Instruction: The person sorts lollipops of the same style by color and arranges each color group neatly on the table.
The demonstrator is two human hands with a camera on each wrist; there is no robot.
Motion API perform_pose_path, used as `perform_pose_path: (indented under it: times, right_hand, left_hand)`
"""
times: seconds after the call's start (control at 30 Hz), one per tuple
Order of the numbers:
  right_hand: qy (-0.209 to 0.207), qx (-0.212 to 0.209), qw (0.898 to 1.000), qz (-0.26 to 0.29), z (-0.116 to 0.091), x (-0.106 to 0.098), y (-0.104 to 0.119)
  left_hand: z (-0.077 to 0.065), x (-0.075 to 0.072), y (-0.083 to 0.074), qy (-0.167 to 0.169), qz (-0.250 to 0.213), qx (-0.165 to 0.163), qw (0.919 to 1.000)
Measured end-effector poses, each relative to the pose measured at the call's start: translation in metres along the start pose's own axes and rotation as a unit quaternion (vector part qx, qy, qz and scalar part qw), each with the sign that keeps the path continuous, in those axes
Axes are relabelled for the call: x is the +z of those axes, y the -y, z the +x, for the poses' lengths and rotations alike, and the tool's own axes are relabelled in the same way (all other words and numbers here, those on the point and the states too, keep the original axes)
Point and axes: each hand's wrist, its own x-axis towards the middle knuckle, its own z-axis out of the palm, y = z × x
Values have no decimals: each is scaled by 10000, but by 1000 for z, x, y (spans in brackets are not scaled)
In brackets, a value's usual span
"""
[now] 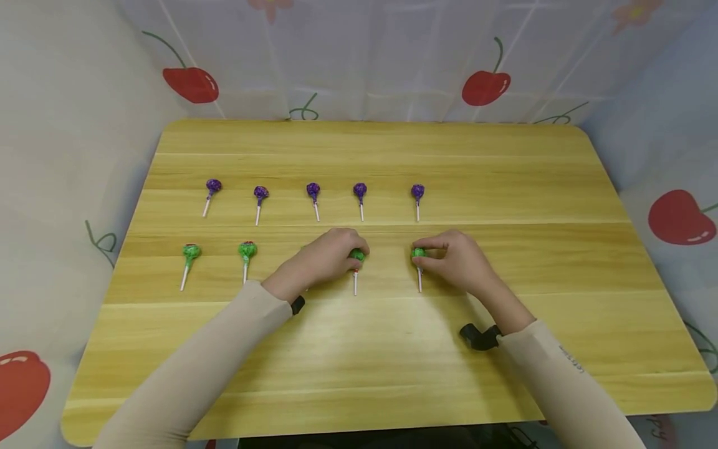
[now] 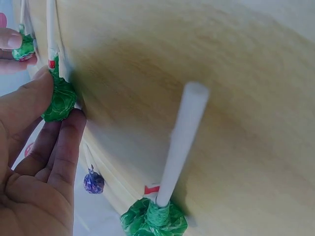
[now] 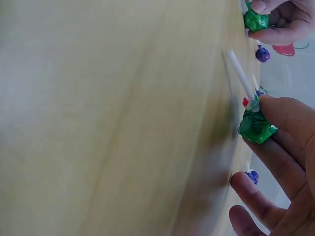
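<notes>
My left hand (image 1: 330, 254) pinches the wrapped head of a green lollipop (image 2: 61, 101) between thumb and fingers. Its white stick points toward the front of the table. To the right, my right hand (image 1: 457, 260) holds another green lollipop (image 3: 256, 127) by its head, thumb on one side and fingers on the other, with the stick also toward me. Two more green lollipops, one at the far left (image 1: 191, 252) and one beside it (image 1: 247, 250), lie on the table. A further green lollipop (image 2: 156, 216) lies near my left wrist, mostly hidden by that hand in the head view.
Behind the green ones runs a row of several purple lollipops, from the leftmost (image 1: 214, 185) to the rightmost (image 1: 417, 191), sticks toward me. All lie on a wooden table (image 1: 359, 368) with rounded corners. Cherry-patterned curtains (image 1: 364, 62) hang around it.
</notes>
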Motion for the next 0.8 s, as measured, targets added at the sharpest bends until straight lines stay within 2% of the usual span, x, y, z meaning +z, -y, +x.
perform_pose_path:
  times: [0.23,0.8]
  right_hand:
    - [-11,22,9997,-230,-2,2,0]
    - [-7,-20,9996,-291,-5,4,2]
  left_hand:
    - [0,0,-2,13,53,-5,10000]
    - [-3,3,-1,48,191,-39,9998]
